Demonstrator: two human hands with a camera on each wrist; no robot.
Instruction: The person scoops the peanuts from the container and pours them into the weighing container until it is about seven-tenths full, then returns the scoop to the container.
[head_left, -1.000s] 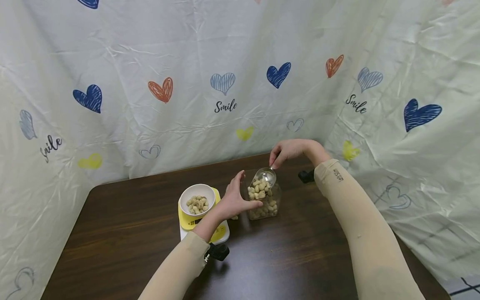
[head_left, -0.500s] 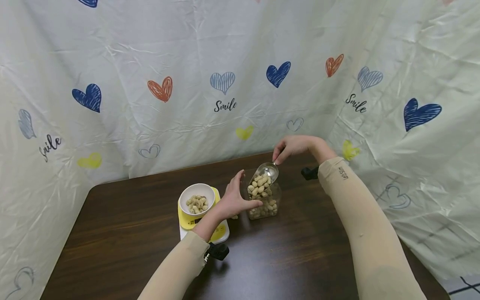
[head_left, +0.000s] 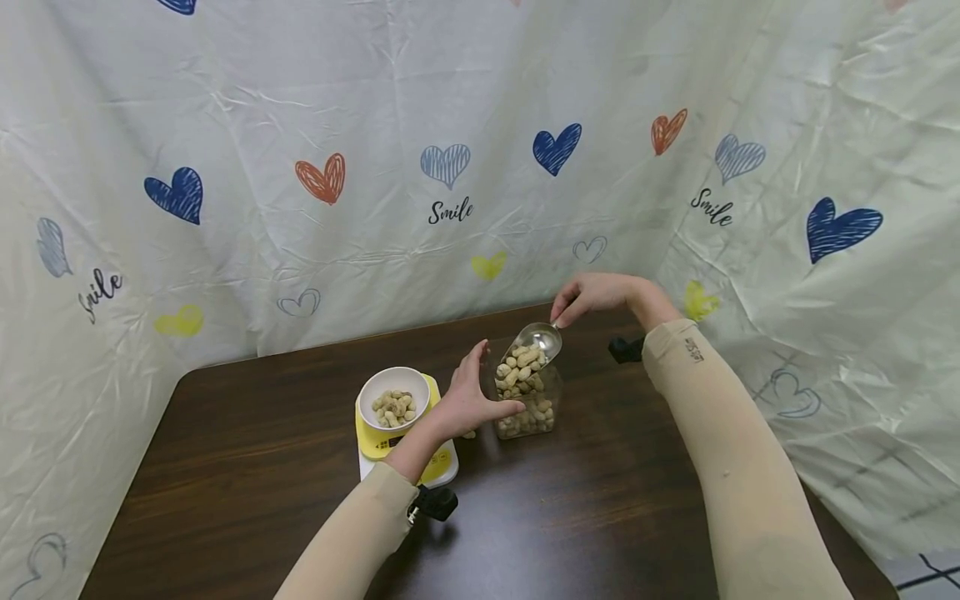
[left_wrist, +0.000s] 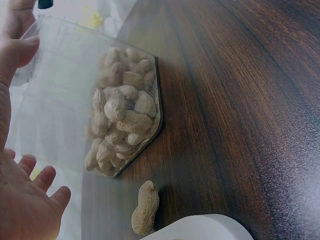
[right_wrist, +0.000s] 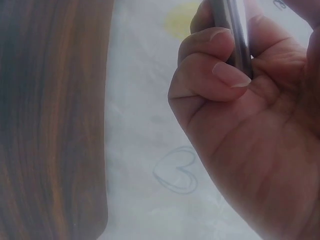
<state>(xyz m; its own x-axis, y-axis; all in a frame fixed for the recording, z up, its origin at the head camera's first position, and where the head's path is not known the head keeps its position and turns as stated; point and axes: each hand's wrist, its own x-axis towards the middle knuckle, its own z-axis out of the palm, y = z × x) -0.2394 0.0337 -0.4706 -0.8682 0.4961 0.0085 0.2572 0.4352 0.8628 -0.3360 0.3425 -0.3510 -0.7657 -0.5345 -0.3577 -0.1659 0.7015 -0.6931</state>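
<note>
A clear plastic jar (left_wrist: 60,100) with peanuts (left_wrist: 120,112) in its lower part stands on the table. My left hand (head_left: 467,404) holds it by the side facing me, thumb and fingers spread around the wall. From above, my right hand (head_left: 596,293) grips the handle of a metal scoop (head_left: 543,337), whose bowl slants down into the jar's mouth and carries a heap of peanuts (head_left: 517,371). In the right wrist view the fingers (right_wrist: 210,80) curl around the shiny handle; the scoop's bowl is out of that view.
Left of the jar, a white bowl (head_left: 422,387) with peanuts sits on a yellow and white kitchen scale (head_left: 444,461), partly behind the left forearm. One loose peanut (left_wrist: 146,207) lies between scale and jar. A curtain (head_left: 375,275) with printed hearts hangs behind the dark wooden table (head_left: 247,467).
My right hand has drawn slightly up and to the right with the scoop, and more of its bowl shows above the jar. The left hand and jar stay put.
</note>
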